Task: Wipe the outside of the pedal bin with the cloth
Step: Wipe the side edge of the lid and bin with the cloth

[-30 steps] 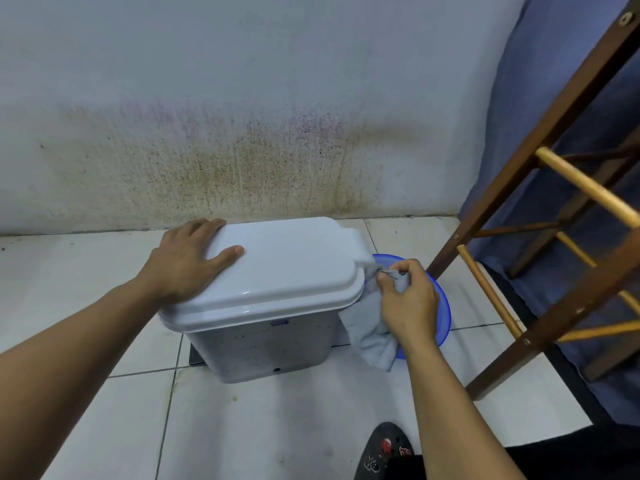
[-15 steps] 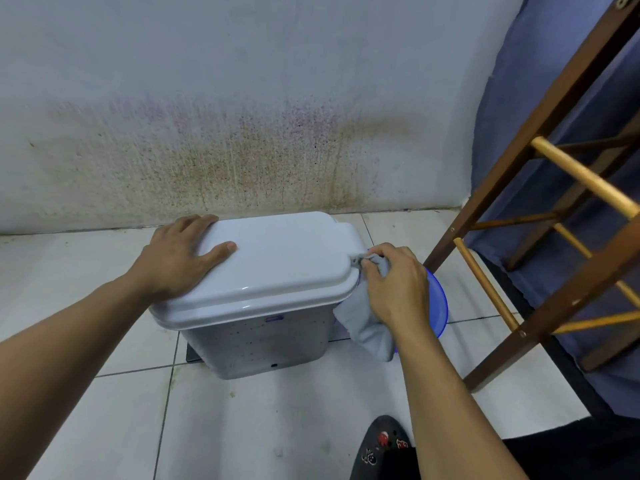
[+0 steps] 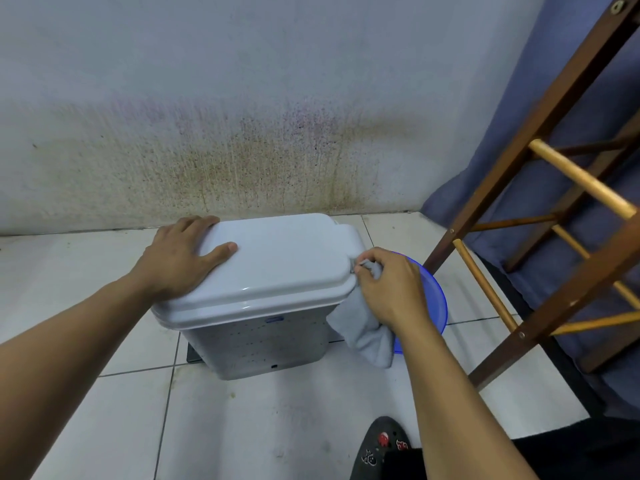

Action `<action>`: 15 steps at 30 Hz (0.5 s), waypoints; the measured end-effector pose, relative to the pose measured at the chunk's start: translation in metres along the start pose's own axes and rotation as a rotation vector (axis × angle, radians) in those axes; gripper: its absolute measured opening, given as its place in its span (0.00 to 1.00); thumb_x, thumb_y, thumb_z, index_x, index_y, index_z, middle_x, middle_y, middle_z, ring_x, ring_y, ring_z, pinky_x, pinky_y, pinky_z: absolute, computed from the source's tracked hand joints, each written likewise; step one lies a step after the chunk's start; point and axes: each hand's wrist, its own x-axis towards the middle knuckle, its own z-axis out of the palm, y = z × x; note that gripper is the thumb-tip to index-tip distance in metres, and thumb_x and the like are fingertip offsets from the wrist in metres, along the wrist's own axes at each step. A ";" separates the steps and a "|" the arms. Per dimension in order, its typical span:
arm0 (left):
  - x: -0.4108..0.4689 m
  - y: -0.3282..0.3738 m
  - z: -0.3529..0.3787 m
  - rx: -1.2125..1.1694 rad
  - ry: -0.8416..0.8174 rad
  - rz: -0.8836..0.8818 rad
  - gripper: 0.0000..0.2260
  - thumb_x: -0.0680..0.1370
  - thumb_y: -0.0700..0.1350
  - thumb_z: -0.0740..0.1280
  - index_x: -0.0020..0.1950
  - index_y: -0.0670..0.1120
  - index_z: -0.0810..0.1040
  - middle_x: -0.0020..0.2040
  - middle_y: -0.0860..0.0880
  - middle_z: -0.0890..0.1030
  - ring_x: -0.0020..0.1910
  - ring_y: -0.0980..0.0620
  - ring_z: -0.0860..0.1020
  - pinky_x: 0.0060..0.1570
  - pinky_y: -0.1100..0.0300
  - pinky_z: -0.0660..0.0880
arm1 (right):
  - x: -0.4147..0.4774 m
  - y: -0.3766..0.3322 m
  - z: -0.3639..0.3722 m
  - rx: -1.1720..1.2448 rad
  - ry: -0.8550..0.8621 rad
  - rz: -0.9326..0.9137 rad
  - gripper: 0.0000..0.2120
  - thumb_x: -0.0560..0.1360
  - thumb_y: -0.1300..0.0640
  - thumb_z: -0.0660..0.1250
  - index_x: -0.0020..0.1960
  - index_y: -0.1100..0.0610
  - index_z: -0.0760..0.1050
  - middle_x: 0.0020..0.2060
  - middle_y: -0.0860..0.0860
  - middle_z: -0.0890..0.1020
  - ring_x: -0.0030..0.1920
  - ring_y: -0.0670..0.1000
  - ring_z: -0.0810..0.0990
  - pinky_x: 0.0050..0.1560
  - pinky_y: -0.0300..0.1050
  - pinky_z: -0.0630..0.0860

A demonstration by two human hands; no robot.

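Observation:
A white pedal bin (image 3: 266,327) with its lid closed stands on the tiled floor near the stained wall. My left hand (image 3: 180,258) rests flat on the left part of the lid, fingers straight. My right hand (image 3: 391,289) grips a pale grey cloth (image 3: 363,334) and holds it against the right edge of the lid. The cloth's loose end hangs down beside the bin's right side. A dark pedal plate (image 3: 194,353) shows at the bin's lower left.
A blue plastic basin (image 3: 436,303) sits on the floor just right of the bin, partly behind my right hand. A wooden rack (image 3: 519,306) with blue fabric fills the right side. A black shoe (image 3: 381,445) shows at the bottom. White floor tiles (image 3: 242,427) lie in front.
My right hand has moved the cloth left and up from over the basin onto the lid's right edge. My left hand stays on the lid.

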 end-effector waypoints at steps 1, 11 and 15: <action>0.000 0.000 0.000 -0.003 0.001 0.004 0.41 0.69 0.80 0.50 0.76 0.60 0.64 0.76 0.52 0.66 0.74 0.40 0.64 0.73 0.38 0.62 | 0.001 0.002 -0.004 0.000 -0.018 -0.001 0.03 0.75 0.54 0.68 0.43 0.46 0.79 0.42 0.44 0.84 0.49 0.52 0.79 0.49 0.49 0.78; 0.000 0.002 0.002 0.010 0.004 0.004 0.35 0.75 0.76 0.55 0.77 0.60 0.62 0.78 0.52 0.65 0.75 0.40 0.63 0.73 0.39 0.63 | -0.026 -0.010 0.007 -0.105 0.092 -0.021 0.05 0.78 0.53 0.64 0.46 0.50 0.78 0.42 0.48 0.82 0.45 0.54 0.78 0.45 0.52 0.77; -0.001 0.003 0.001 0.017 -0.004 -0.001 0.36 0.74 0.77 0.53 0.77 0.60 0.61 0.78 0.52 0.64 0.75 0.41 0.62 0.72 0.38 0.63 | -0.051 -0.027 0.017 -0.164 0.137 0.031 0.09 0.80 0.54 0.61 0.43 0.56 0.74 0.37 0.51 0.78 0.40 0.56 0.75 0.38 0.48 0.70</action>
